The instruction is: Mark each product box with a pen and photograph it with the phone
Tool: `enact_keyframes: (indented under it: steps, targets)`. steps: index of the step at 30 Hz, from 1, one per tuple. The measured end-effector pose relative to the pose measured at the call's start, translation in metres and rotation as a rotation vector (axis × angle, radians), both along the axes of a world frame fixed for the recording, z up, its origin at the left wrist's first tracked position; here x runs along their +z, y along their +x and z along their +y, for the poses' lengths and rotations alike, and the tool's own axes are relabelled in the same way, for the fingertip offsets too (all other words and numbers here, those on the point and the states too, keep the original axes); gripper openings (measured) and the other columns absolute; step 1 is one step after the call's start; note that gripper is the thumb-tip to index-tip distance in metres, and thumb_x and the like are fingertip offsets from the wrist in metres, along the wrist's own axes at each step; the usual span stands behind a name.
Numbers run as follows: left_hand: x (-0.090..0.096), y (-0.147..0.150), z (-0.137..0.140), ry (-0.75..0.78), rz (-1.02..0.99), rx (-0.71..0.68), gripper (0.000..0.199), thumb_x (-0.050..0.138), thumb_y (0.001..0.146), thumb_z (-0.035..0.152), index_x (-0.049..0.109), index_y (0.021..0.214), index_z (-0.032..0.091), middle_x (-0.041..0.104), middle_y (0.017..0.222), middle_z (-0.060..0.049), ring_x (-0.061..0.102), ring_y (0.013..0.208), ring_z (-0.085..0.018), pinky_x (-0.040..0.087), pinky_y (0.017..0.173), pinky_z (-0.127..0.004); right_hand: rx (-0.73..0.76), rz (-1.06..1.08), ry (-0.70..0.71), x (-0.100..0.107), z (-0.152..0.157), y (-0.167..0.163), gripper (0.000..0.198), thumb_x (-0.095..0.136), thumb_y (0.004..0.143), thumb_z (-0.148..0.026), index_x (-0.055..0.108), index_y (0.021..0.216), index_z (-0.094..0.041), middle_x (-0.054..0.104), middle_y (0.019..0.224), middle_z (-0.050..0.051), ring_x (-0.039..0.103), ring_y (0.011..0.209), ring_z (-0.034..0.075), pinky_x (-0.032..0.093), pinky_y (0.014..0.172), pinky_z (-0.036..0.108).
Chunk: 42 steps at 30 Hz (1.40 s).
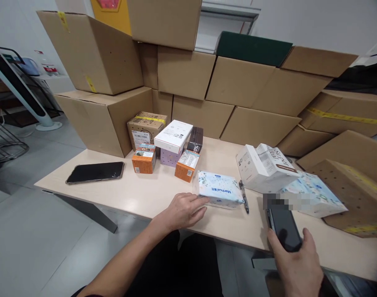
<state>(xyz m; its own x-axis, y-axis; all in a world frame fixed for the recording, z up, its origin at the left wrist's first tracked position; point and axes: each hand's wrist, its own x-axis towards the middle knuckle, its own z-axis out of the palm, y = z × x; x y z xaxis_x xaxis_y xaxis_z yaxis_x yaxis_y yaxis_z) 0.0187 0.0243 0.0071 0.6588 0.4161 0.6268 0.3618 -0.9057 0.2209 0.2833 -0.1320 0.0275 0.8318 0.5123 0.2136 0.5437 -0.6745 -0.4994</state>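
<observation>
Currently, the left hand (pixel 186 211) rests loosely against the Manhua tissue pack (pixel 221 189) near the front edge of the surface (pixel 145 193), while the right hand (pixel 296 264) grasps a black phone-like device (pixel 284 226) farther right, so adjusting positions seems the step, probably calling for steady fingers.

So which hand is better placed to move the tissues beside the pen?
Left hand, probably: its fingers are right at the tissues, while the right hand holds a dark device farther off.
</observation>
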Motion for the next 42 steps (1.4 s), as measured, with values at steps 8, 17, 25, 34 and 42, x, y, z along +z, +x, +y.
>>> enact_keyframes:
  steps: [8,17,25,34,42]
  targets:
    - [0.007,0.008,-0.018,-0.217,-0.275,-0.047,0.022,0.050,0.093,0.018,0.071,0.099,0.015,0.070,0.072,-0.005,0.063,0.062,-0.012,0.051,0.060,-0.022,0.292,-0.032,0.491,-0.016,0.016,-0.091,0.091,0.068,0.076,-0.057,0.035,0.151,-0.016,0.053,0.141,0.020,0.054,0.126,0.038,0.044,0.103,0.055]
    - [0.006,0.005,-0.025,-0.453,-0.583,0.034,0.030,0.053,0.091,0.016,0.066,0.118,0.010,0.072,0.078,-0.005,0.064,0.063,-0.010,0.055,0.064,-0.021,0.487,-0.290,0.642,-0.036,0.051,-0.140,0.075,0.071,0.083,-0.039,0.040,0.146,-0.012,0.055,0.130,0.023,0.054,0.121,0.034,0.049,0.096,0.054]
    - [0.005,0.004,-0.025,-0.351,-0.484,-0.024,0.044,0.050,0.093,0.017,0.054,0.136,0.011,0.068,0.077,-0.004,0.060,0.064,-0.011,0.054,0.066,-0.023,0.470,-0.246,0.622,-0.036,0.049,-0.144,0.074,0.070,0.083,-0.041,0.041,0.145,-0.013,0.054,0.130,0.023,0.054,0.121,0.036,0.049,0.095,0.057]
    - [0.004,0.004,-0.024,-0.433,-0.458,-0.100,0.052,0.051,0.092,0.018,0.048,0.143,0.011,0.066,0.077,-0.003,0.057,0.063,-0.010,0.051,0.064,-0.023,0.467,-0.214,0.628,-0.035,0.048,-0.144,0.073,0.070,0.083,-0.042,0.042,0.145,-0.014,0.054,0.130,0.023,0.053,0.121,0.035,0.048,0.095,0.056]
    - [0.006,0.004,-0.023,-0.601,-0.490,-0.122,0.049,0.052,0.092,0.022,0.053,0.139,0.011,0.064,0.074,-0.002,0.054,0.061,-0.008,0.048,0.060,-0.020,0.462,-0.206,0.630,-0.036,0.048,-0.143,0.072,0.069,0.084,-0.042,0.043,0.144,-0.013,0.054,0.129,0.022,0.053,0.121,0.035,0.047,0.096,0.057]
